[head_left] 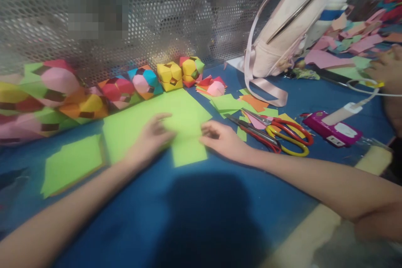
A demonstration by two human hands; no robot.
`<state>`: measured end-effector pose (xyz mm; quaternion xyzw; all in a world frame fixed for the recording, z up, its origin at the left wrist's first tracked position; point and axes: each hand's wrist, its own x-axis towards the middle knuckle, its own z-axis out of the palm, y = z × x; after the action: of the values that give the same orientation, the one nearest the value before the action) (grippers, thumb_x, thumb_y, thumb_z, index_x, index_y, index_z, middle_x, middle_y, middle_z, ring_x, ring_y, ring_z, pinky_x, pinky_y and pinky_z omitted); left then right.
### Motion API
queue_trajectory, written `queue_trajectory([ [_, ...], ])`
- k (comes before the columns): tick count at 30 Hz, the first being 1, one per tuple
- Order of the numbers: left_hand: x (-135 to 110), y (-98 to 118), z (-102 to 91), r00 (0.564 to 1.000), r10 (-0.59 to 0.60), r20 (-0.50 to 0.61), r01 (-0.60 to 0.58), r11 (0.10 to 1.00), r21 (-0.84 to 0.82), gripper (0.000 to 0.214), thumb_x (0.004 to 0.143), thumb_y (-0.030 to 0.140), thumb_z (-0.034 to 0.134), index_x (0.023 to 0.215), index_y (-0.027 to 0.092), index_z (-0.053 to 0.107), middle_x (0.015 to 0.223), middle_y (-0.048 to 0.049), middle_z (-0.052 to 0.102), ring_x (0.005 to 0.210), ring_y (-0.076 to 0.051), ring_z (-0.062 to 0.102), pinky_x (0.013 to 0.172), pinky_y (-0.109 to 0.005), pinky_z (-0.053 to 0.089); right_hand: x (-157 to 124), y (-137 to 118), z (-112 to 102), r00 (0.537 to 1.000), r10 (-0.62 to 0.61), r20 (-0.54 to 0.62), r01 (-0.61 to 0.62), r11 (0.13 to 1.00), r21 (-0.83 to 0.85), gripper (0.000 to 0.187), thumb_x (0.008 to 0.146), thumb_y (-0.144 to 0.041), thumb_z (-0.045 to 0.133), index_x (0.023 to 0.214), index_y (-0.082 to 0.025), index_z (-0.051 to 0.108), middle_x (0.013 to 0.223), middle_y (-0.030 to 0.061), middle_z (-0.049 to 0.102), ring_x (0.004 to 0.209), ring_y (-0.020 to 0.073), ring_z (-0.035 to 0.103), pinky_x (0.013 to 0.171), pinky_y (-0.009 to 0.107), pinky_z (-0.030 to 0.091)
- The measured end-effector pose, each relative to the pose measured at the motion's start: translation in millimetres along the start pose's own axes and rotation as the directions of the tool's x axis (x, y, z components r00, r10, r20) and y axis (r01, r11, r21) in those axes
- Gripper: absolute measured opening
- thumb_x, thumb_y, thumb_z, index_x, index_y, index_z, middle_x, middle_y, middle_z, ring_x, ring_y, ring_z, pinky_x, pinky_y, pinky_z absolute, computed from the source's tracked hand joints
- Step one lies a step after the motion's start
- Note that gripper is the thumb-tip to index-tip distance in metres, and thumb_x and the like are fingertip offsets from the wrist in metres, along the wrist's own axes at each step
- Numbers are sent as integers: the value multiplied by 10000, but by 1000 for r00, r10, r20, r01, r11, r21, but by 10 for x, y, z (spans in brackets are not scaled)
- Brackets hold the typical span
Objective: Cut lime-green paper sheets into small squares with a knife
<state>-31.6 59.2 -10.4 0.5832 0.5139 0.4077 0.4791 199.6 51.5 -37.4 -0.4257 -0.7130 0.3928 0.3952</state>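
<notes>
A small sheet of bright green paper [190,153] is between my two hands, overlapping a larger green sheet [125,123] on the blue tabletop. My left hand [153,136], blurred by motion, has its thumb and fingers at the small sheet's left edge. Across from it, my right hand [224,140] grips the right edge with curled fingers. The paper's upper part is smeared, so any fold there is unclear. Left of the large sheet lies a stack of green paper [73,161]. Scissors with red handles [293,130] and a pair with yellow handles [292,144] rest beyond my right hand.
Folded paper ornaments [169,76] line the perforated metal panel [176,16]. Paper scraps [228,104] lie near the scissors. A pale backpack [282,33], a purple device [333,127] with a white cable, and another person's hand [389,67] are at the right.
</notes>
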Motion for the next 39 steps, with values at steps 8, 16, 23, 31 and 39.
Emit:
queue_trajectory([
  [8, -141, -102, 89, 993, -113, 31, 110, 991, 72, 442, 698, 505, 764, 962, 154, 716, 821, -68, 745, 762, -250, 689, 701, -389, 556, 6, -75, -24, 1000, 13, -7, -13, 1000, 29, 148, 801, -332, 608, 774, -186, 598, 724, -1, 632, 648, 124, 553, 610, 249, 461],
  [16, -204, -115, 159, 983, -37, 182, 15, 993, 121, 379, 791, 477, 700, 1031, 184, 701, 1001, -71, 750, 919, -251, 702, 848, -404, 563, -29, -112, -6, 998, 14, -54, -16, 999, -35, 300, 784, -394, 625, 616, -200, 469, 602, -30, 480, 588, 110, 421, 530, 236, 353],
  [23, -141, -91, 121, 984, 86, 156, -131, 943, 306, 213, 791, 271, 603, 974, 190, 676, 969, -55, 721, 913, -221, 673, 854, -383, 546, -24, -74, -8, 992, -119, -41, 119, 993, 6, 69, 751, -169, 553, 769, -191, 615, 779, 11, 636, 712, 141, 570, 649, 266, 462],
  [31, -168, -108, 152, 977, 165, 133, -204, 901, 382, 167, 833, 273, 550, 940, 182, 641, 813, -8, 664, 796, -170, 633, 756, -313, 533, -59, -79, -7, 968, -227, -104, 220, 973, -75, 44, 822, -232, 626, 847, -197, 614, 882, 39, 661, 842, 173, 613, 763, 305, 491],
  [39, -130, -91, 133, 994, 109, 10, -109, 980, 165, 309, 772, 346, 664, 1029, 183, 608, 928, -51, 655, 875, -182, 640, 824, -346, 533, -14, -77, -54, 981, 55, -185, -48, 998, 43, 171, 775, -351, 645, 826, -188, 632, 714, 1, 612, 618, 139, 521, 589, 282, 439],
])
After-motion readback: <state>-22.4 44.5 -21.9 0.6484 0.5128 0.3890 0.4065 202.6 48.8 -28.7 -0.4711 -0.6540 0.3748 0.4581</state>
